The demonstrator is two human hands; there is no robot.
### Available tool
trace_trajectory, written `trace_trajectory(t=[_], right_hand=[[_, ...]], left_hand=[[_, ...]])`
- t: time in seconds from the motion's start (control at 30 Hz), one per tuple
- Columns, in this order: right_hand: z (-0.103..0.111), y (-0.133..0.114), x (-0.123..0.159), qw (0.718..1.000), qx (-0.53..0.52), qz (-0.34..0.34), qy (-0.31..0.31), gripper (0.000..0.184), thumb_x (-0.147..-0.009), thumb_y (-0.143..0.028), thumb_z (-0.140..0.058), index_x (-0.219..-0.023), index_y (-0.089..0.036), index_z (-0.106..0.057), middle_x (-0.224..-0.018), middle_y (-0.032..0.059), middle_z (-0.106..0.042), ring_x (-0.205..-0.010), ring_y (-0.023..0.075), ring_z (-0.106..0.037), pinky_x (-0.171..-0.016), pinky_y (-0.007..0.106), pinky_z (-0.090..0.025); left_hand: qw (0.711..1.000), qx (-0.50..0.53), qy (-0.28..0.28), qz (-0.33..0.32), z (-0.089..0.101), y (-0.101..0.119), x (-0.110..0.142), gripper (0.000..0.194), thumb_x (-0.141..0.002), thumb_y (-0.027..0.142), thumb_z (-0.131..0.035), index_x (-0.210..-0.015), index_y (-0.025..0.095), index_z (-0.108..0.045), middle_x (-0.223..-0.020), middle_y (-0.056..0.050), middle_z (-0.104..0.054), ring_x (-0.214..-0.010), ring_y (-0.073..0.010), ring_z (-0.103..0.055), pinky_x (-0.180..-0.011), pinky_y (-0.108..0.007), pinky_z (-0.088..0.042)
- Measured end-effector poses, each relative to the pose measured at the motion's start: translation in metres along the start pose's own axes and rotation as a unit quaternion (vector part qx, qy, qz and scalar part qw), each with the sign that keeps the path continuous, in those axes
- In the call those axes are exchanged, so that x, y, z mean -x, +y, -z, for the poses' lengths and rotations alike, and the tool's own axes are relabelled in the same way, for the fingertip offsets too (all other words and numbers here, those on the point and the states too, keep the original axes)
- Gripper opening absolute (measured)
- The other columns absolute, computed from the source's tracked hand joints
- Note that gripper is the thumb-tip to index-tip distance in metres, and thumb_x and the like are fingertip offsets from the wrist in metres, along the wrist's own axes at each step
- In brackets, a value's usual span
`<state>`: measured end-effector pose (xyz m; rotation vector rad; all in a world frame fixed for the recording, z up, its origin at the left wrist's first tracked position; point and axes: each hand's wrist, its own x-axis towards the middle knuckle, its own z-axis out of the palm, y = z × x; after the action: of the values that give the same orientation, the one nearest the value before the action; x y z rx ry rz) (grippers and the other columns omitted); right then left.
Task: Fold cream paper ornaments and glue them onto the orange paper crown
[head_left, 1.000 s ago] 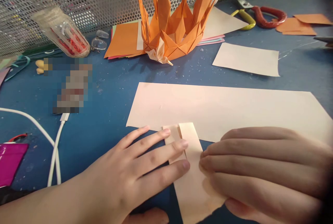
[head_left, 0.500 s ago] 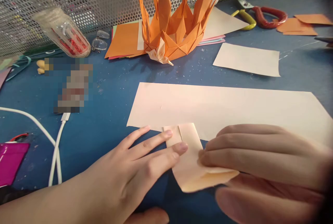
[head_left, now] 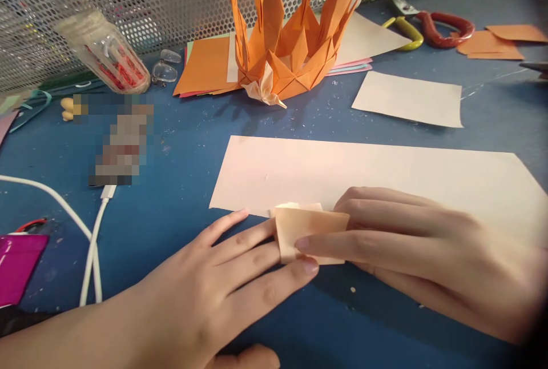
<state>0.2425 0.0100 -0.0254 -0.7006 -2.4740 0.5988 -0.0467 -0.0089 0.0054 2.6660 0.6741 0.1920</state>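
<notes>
A small piece of cream paper (head_left: 310,223) lies folded between my hands, its near end turned up over the part beneath. My left hand (head_left: 226,277) is flat with fingers spread. Two of its fingertips are hidden under the turned-up flap, and the index finger rests along the fold. My right hand (head_left: 419,249) holds the flap from the right, one fingertip pressing on its face; the thumb is mostly hidden. Just beyond lies a long pale paper strip (head_left: 363,166), partly under the small paper and my right hand.
Behind stands an orange folded-paper piece (head_left: 295,72) beside stacked coloured sheets (head_left: 203,66). A pale paper rectangle (head_left: 409,99), red-handled scissors (head_left: 447,31) and orange slips (head_left: 488,44) lie at right. A jar (head_left: 107,55), white cable (head_left: 96,243) and purple packet (head_left: 21,266) are at left.
My right hand has brought the near end of the small paper up and away from me, over the left fingertips. The left index finger has shifted onto the fold.
</notes>
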Motion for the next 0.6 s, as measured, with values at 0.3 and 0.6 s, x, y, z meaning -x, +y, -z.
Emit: trace_trajectory(t=[0.3,0.6], right_hand=[[-0.003,-0.002,-0.001,0.997,-0.059,-0.042,0.0,0.037,-0.104,-0.013,-0.046,-0.128,-0.033,-0.066,-0.089,0.0017,-0.062,-0.076,0.0139,-0.061,-0.061,0.022,-0.049],[-0.005,-0.004,-0.001,0.997,-0.066,-0.049,0.005,0.038,-0.105,-0.013,-0.045,-0.129,-0.034,-0.066,-0.094,0.003,-0.064,-0.078,0.0147,-0.064,-0.062,0.022,-0.051]], left_hand=[[0.996,-0.005,0.088,0.017,-0.011,-0.001,0.004,0.047,-0.102,0.037,-0.055,-0.147,0.024,-0.054,-0.133,-0.01,-0.061,-0.125,-0.0267,-0.056,-0.117,-0.046,-0.044],[0.996,-0.018,0.084,0.002,-0.012,-0.001,0.003,0.044,-0.105,0.038,-0.051,-0.145,0.021,-0.052,-0.135,-0.008,-0.061,-0.129,-0.0235,-0.053,-0.123,-0.04,-0.034]])
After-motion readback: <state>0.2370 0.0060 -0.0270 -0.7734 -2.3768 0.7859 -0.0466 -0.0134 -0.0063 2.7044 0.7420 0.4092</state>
